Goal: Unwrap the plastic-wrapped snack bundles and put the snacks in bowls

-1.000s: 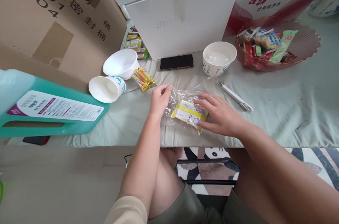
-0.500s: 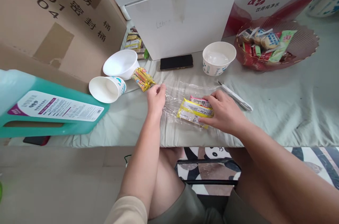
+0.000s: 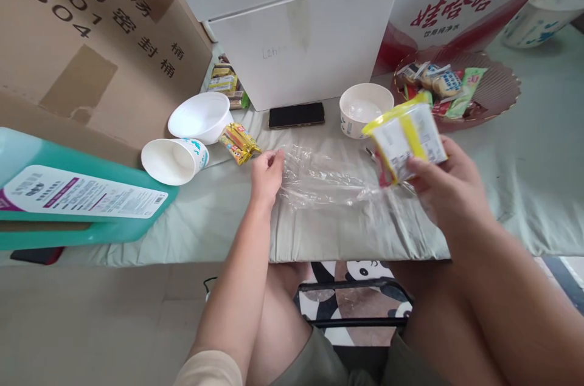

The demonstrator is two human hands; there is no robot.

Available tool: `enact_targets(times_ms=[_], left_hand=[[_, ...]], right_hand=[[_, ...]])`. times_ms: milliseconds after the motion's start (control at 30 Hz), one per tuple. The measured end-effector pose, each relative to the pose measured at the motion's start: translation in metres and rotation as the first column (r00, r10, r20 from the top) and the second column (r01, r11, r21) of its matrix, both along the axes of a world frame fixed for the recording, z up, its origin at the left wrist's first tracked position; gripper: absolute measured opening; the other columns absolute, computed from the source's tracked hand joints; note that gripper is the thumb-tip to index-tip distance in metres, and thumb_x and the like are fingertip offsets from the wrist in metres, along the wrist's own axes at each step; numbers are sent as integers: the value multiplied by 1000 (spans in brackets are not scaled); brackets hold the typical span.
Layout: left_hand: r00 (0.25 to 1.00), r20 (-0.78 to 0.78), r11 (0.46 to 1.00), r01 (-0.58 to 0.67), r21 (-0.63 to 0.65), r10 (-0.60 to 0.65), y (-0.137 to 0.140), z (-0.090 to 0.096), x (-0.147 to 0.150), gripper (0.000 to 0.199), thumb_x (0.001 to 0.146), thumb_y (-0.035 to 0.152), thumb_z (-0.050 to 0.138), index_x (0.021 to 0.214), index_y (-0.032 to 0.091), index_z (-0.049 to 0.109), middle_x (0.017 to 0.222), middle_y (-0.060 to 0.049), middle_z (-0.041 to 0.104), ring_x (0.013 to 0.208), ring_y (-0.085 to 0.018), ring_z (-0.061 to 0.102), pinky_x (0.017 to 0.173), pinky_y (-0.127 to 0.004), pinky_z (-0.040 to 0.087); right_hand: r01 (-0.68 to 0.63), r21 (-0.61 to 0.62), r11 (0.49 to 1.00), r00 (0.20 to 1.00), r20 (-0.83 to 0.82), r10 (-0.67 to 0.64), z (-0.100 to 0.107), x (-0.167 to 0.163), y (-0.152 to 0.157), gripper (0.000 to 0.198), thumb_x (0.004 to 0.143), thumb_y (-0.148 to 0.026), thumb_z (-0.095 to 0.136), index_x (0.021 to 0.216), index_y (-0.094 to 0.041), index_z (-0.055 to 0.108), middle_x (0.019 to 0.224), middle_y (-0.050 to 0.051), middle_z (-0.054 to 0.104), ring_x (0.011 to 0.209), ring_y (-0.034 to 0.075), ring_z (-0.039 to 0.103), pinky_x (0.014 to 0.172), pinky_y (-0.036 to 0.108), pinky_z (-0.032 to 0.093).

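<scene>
My left hand (image 3: 267, 176) pinches the left end of a clear plastic bag (image 3: 323, 182), which lies stretched flat and crumpled on the cloth. My right hand (image 3: 451, 185) is closed on yellow-and-white snack packets (image 3: 406, 137), lifted above the cloth just right of the bag. A bit of red wrapper shows under them. Close to my left hand lies a gold snack packet (image 3: 239, 143). Behind the held packets, a paper bowl (image 3: 360, 107) and the tip of a thin pen-like tool are partly hidden.
A pinkish scalloped bowl (image 3: 502, 85) of wrapped snacks stands at the back right. A black phone (image 3: 296, 115) lies before a white box (image 3: 301, 51). On the left are a white bowl (image 3: 201, 115), a tipped paper cup (image 3: 171, 161), a teal jug (image 3: 114, 179) and a cardboard box (image 3: 91, 82).
My right hand has lifted the snack packets off the plastic bag and moved them right and up. My left hand keeps its pinch on the bag. The view has shifted slightly.
</scene>
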State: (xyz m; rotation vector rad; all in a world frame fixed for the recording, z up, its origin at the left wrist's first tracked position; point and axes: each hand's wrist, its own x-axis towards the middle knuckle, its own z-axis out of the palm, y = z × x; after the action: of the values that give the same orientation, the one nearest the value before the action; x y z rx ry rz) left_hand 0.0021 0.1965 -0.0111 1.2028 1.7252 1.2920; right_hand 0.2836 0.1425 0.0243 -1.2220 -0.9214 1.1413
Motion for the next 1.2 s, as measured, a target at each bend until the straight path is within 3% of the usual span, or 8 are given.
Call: enact_targets(times_ms=[433, 533, 667, 767, 900, 1000, 1100, 1200], left_hand=[[992, 20, 992, 121, -29, -121, 3, 5, 14, 28, 87, 31, 61, 63, 18, 57, 53, 4, 48, 53, -10, 43, 53, -23, 32], [993, -8, 991, 119, -65, -120, 3, 6, 14, 26, 85, 30, 61, 62, 18, 57, 54, 4, 48, 54, -11, 44, 54, -24, 32], [993, -30, 990, 116, -75, -118, 3, 0, 11, 12, 81, 27, 62, 73, 19, 62, 60, 4, 52, 57, -11, 48, 59, -24, 38], [992, -39, 986, 111, -124, -116, 0, -5, 5, 25, 76, 19, 62, 101, 20, 65, 75, 1, 62, 62, -13, 55, 65, -27, 45], [966, -254, 992, 85, 96, -58, -18, 4, -6, 56, 65, 10, 60, 120, 22, 62, 120, -9, 65, 105, -24, 64, 92, -38, 52], [850, -433, 874, 427, 233, -301, -39, 20, -3, 56, 70, 16, 60, 126, 26, 63, 136, -8, 61, 134, -29, 52, 114, -46, 40], [541, -465, 632, 773, -53, -701, -52, 30, 8, 48, 78, 32, 68, 125, 27, 66, 138, -7, 64, 141, -30, 48, 121, -49, 34], [391, -411, 533, 782, -324, -824, -55, 29, 14, 62, 69, 47, 82, 125, 26, 68, 150, -11, 56, 149, -36, 38, 123, -56, 29]], right_hand=[[632, 75, 771, 765, 98, -637, 57, 73, 91, 45, 68, -8, 69, 99, -33, 48, 105, 2, 65, 103, 27, 70, 89, 52, 58], [424, 477, 770, 786, 228, -574, 50, 49, 60, 38, 75, -9, 63, 103, -33, 55, 115, 1, 64, 112, 22, 66, 110, 50, 45], [-28, 472, 881, 886, 420, -197, 2, -11, 0, 19, 84, -14, 57, 97, -27, 59, 84, 0, 68, 79, 20, 69, 78, 41, 57], [-527, 241, 815, 593, 792, 149, -30, -41, -22, 19, 87, -18, 55, 103, -24, 65, 103, 7, 74, 101, 25, 71, 89, 45, 58], [-619, 9, 785, 317, 918, 239, -48, -47, -17, 38, 88, -24, 56, 125, -19, 64, 141, 16, 62, 137, 37, 52, 110, 59, 46], [-581, -4, 814, 298, 929, 217, -50, -43, -6, 42, 88, -28, 56, 129, -19, 63, 144, 16, 60, 142, 38, 48, 112, 61, 42], [-574, 30, 818, 328, 924, 196, -53, -41, 1, 41, 88, -28, 55, 126, -17, 64, 142, 18, 61, 139, 38, 51, 113, 60, 42], [-493, 33, 870, 328, 932, 151, -57, -39, 3, 39, 90, -31, 55, 124, -17, 66, 149, 20, 54, 144, 42, 43, 112, 64, 40]])
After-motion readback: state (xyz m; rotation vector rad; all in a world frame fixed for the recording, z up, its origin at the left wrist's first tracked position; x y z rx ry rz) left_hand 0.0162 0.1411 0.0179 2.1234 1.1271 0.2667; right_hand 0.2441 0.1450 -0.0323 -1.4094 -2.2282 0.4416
